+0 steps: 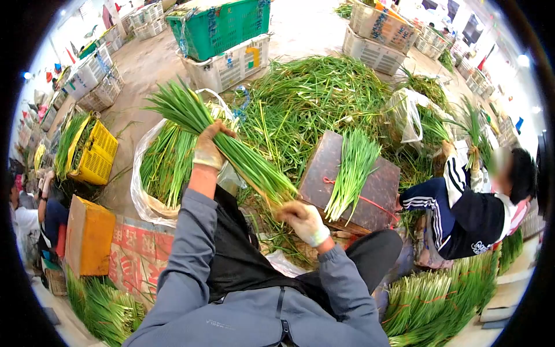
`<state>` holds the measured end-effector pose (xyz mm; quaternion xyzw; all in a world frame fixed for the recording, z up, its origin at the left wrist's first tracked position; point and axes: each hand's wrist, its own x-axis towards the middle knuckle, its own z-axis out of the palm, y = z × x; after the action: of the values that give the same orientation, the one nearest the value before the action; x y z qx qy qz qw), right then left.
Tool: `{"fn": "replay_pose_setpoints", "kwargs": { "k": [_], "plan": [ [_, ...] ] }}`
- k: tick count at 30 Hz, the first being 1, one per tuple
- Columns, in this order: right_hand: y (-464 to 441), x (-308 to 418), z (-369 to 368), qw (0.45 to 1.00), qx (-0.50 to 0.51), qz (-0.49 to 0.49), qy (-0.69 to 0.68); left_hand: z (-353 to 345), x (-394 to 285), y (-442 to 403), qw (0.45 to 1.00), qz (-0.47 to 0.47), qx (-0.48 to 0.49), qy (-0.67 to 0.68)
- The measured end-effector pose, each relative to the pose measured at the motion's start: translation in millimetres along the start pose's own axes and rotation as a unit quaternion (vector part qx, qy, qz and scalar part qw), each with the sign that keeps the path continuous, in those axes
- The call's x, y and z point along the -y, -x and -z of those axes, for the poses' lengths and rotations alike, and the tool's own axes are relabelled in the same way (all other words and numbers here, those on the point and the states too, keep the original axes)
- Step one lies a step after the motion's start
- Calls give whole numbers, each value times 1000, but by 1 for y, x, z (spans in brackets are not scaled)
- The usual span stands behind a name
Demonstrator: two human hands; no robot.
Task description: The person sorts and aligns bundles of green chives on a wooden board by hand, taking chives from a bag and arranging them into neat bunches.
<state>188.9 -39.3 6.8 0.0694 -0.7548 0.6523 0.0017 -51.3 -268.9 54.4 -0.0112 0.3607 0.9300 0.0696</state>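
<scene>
A long bunch of garlic chives slants across the middle, leaf tips at upper left and stem ends at lower right. My left hand, in a soiled pale glove, is wrapped round its middle. At the stem ends, my right hand, gloved too, has its fingers closed on the chives; the fingertips are slightly blurred. Beneath the left forearm, an open plastic bag holds more chives. To the right, a trimmed bunch lies on a dark board, across a red tie.
A large heap of loose leaves spreads ahead. Behind it stand a green crate and white crates. A yellow crate and wooden box are at left. A co-worker sits at right, near tied bunches.
</scene>
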Motion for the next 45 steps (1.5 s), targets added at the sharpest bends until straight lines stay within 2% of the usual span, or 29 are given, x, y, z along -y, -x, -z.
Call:
{"fn": "replay_pose_setpoints", "kwargs": {
  "k": [2,4,5,7,8,9,10,12,13,15,17,18,19,20,22,24,25,26,27,29,31,33,34,37,38,41,42,44,45],
  "plan": [
    [22,-8,6,996,75,-42,16,16,-16,-14,1000,-13,-9,9],
    [39,-52,14,964,182,-111,160,20,-30,-25,997,-62,-26,25],
    [49,-81,16,934,227,-167,220,18,-37,-25,996,-58,-27,66],
    [61,-142,21,817,364,-193,404,32,-39,-37,994,-81,-1,79],
    [47,-117,19,786,363,-246,435,31,-40,-35,991,-87,3,101],
    [35,-93,20,879,242,-203,358,28,-39,-37,991,-84,3,101],
    [22,-83,18,945,108,-117,286,24,-37,-35,990,-93,-9,104],
    [-14,-43,10,961,-39,-128,241,29,-33,-36,987,-94,-4,133],
    [-29,-43,11,966,-68,-126,217,31,-30,-40,987,-95,0,132],
    [-54,-41,6,968,-141,-144,148,35,-26,-44,983,-93,-65,143],
    [-75,-51,3,964,-230,-43,127,36,-25,-40,988,-82,-41,122],
    [-80,-53,-2,971,-236,-45,-2,36,-24,-38,985,-81,-50,141],
    [-91,-64,-2,971,-238,-38,0,37,-22,-38,982,-80,-59,162],
    [-107,-92,0,987,-154,-18,-46,43,-19,-43,976,-75,-65,193],
    [-127,-97,-14,988,-88,26,-128,35,-14,-33,977,-67,-91,181],
    [-140,-94,-38,965,-83,74,-236,36,-7,-36,975,-68,-118,178],
    [-140,-57,-42,935,-80,-32,-344,32,-10,-32,975,-51,-120,180],
    [-139,-17,-46,877,-99,-136,-451,36,-10,-33,977,-49,-116,172],
    [-152,-60,-46,879,-18,-142,-455,42,-11,-35,979,-46,-112,163],
    [-134,-28,-29,884,0,-200,-422,68,-15,-46,978,-64,-101,172],
    [-109,7,1,872,-50,-218,-435,56,-34,-32,970,-64,-149,183],
    [-93,-10,31,791,-203,-107,-567,69,-46,-31,966,-81,-120,216],
    [-83,18,41,810,-268,-76,-515,77,-49,-30,965,-79,-123,216],
    [-86,25,77,917,-322,-90,-218,78,-50,-29,966,-121,-122,194],
    [-93,19,83,962,-263,-73,-27,73,-50,-24,969,-122,-105,189],
    [-116,19,73,967,-169,-143,123,64,-47,-21,972,-116,-79,187],
    [-129,3,68,967,-145,-171,121,64,-44,-22,973,-107,-76,189],
    [-145,-7,48,980,-157,-104,71,65,-40,-21,976,-106,-64,179],
    [-148,-9,40,981,-191,-9,22,66,-38,-21,978,-107,-53,169]
  ]
}}
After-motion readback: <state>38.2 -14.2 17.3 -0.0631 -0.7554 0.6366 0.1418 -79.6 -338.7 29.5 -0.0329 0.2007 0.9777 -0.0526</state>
